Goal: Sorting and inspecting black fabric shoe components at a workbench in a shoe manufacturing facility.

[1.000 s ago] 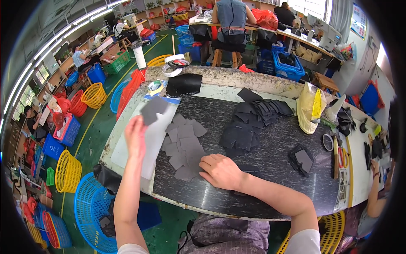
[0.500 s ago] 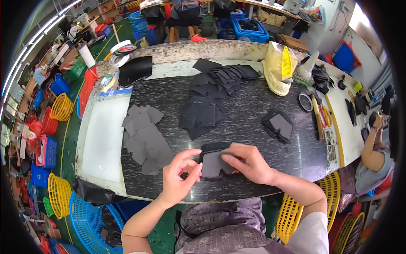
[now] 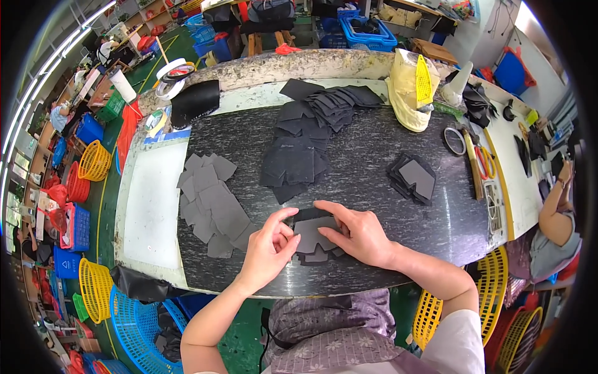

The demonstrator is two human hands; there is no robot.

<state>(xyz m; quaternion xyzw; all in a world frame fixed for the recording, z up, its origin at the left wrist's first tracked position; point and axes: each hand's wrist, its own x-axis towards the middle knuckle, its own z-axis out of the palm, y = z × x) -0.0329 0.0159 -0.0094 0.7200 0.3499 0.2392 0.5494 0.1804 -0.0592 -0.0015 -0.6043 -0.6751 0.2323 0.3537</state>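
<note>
Close to the table's near edge, a grey notched piece of sheet material (image 3: pixel 313 235) lies over a black piece (image 3: pixel 311 214), whose far edge shows. My right hand (image 3: pixel 366 242) grips them from the right, thumb on the grey face and index finger at the far edge. At their left edge, my left hand (image 3: pixel 268 252) has its thumb and bent fingers around the side; its contact is partly hidden. Left of my hands lie overlapping grey pieces (image 3: pixel 218 202). Beyond them is a spread of black pieces (image 3: pixel 296 162). A small stack of joined grey and black pieces (image 3: pixel 416 179) sits to the right.
A cream cloth-covered container (image 3: pixel 408 93) stands at the far right, near a tape roll (image 3: pixel 455 142) and orange-handled scissors (image 3: pixel 484 163). More tape rolls (image 3: pixel 173 75) sit at the far left. Blue (image 3: pixel 134 330) and yellow (image 3: pixel 430 318) baskets flank me. A person (image 3: pixel 554 218) sits at right.
The grey and black pieces have come down slightly toward the tabletop. My right index finger has stretched out to the far edge, and my left fingers have curled in more.
</note>
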